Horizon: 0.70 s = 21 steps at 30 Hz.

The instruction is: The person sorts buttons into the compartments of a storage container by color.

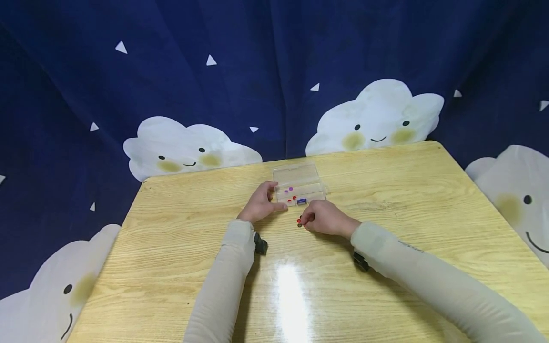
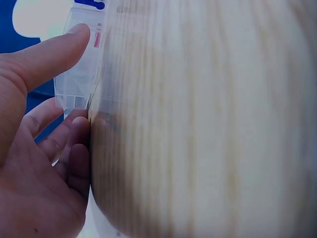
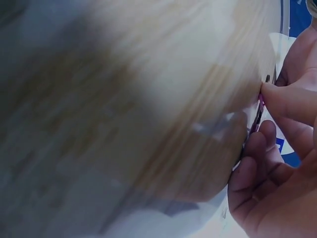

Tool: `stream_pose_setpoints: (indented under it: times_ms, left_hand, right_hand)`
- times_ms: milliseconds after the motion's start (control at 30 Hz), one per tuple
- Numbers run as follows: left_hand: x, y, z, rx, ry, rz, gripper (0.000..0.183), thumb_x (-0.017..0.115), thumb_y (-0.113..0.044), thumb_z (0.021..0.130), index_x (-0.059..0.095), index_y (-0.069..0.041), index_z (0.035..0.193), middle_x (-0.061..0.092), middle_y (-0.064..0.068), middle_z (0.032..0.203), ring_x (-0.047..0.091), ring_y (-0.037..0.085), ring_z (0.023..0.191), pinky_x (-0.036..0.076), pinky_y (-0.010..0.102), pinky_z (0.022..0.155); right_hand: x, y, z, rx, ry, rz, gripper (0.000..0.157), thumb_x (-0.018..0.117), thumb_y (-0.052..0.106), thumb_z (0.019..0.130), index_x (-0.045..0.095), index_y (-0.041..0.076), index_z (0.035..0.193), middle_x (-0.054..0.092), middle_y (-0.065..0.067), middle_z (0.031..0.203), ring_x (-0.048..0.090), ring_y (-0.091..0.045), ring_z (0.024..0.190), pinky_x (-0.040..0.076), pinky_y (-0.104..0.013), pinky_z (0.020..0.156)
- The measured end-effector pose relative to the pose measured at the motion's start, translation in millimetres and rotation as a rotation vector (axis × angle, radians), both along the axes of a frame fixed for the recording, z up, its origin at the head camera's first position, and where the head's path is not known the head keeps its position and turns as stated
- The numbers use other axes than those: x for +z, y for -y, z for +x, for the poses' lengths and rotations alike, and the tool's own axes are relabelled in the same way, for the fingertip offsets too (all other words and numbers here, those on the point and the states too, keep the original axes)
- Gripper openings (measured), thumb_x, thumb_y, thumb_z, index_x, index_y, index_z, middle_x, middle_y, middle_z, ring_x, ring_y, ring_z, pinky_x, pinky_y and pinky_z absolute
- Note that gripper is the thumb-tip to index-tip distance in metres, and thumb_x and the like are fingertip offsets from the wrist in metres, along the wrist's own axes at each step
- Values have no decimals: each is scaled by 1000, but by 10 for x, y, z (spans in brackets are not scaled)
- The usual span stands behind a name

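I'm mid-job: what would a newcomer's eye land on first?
Probably the smiling white clouds on the dark blue curtain behind the table. Next, the open clear box near the table's far edge, the left hand at its left end. Then the small discs in front, by the right hand.

Indoor spot resembling a child's room or play corner, exact kind uncertain, dark navy fabric curtain (image 1: pixel 249 28) at twelve o'clock, smiling white cloud shapes (image 1: pixel 377 109) at eleven and one, pale wood-grain table (image 1: pixel 150 267) toward six.
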<state>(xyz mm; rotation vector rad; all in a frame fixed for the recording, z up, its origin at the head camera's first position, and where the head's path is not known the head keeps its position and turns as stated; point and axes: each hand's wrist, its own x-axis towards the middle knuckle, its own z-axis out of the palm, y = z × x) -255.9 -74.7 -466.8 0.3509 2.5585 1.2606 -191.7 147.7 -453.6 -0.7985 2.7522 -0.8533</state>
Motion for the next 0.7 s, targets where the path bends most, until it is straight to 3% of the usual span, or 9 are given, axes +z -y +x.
stream_pose_setpoints:
  times_ms: [467, 700]
  left_hand:
    - [0, -10, -6, 1, 13, 21, 79, 83, -22, 82, 41, -12, 148, 52, 10, 123, 44, 25, 102, 40, 38, 88]
    - [3, -14, -1, 8, 4, 16, 78, 83, -20, 81, 43, -11, 147, 50, 9, 114, 43, 24, 97, 38, 37, 85]
  right_hand:
    - [-20, -3, 11, -67, -4, 9, 6, 78, 8, 81, 78, 14, 80, 64, 2, 80, 52, -9, 75, 46, -27, 71]
    - [-24, -5, 15, -49, 17, 27, 6, 74, 7, 83, 74, 13, 81, 61, 1, 83, 50, -10, 76, 44, -27, 72]
